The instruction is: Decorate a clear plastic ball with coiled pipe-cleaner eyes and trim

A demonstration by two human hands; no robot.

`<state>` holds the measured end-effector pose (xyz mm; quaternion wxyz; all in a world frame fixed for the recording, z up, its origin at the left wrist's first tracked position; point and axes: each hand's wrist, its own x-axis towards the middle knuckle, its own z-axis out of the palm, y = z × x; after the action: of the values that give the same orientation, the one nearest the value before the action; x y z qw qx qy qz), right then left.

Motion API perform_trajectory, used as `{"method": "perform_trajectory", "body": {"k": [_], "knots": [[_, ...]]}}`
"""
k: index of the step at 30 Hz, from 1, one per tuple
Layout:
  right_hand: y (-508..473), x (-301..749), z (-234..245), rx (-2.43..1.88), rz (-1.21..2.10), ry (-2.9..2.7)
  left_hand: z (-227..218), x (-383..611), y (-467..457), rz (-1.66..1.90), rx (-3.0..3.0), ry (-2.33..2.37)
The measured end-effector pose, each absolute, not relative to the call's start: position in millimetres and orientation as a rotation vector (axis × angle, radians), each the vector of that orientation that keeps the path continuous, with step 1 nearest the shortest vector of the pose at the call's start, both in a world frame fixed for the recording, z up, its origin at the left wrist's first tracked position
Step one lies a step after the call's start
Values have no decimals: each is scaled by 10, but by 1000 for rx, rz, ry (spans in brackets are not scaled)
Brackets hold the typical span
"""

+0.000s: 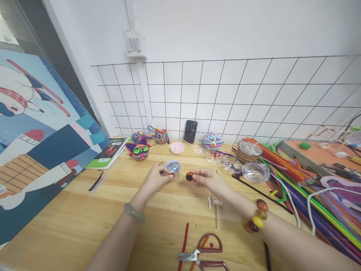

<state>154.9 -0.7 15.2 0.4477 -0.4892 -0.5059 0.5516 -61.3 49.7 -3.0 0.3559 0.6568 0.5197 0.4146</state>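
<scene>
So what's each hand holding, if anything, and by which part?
Right hand: orange-and-black piece, pinched at its edge. Left hand: apparently a reddish piece; hold unclear.

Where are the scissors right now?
In the head view, the scissors lie on the wooden table near the picture's bottom edge, just right of centre, nearer the wearer than the right hand, with their blades across a red strip.

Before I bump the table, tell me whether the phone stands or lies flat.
Standing, leaning slightly: the phone has its short edge down, screen facing out, before the wall grid.
</scene>
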Motion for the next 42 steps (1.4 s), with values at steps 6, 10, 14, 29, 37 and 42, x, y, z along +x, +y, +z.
{"method": "perform_trajectory", "body": {"k": [6,10,14,29,37,42], "knots": [[317,1396,47,-1207,1381,-1312,-126,-581,540,1095,1685,1199],[398,1328,-17,-1172,1394,-1362,-176,-571,560,1118,1638,1109],[414,1302,-40,-1148,1317,-1387,-203,-556,561,1090,1564,1060],[291,1342,60,-1033,1191,-1416,-145,-533,469,946,1443,960],[289,1471,25,-1042,1290,-1427,-92,-556,478,923,1515,1030],[313,1435,43,-1043,1249,-1470,-41,-596,469,907,1581,991]]}}
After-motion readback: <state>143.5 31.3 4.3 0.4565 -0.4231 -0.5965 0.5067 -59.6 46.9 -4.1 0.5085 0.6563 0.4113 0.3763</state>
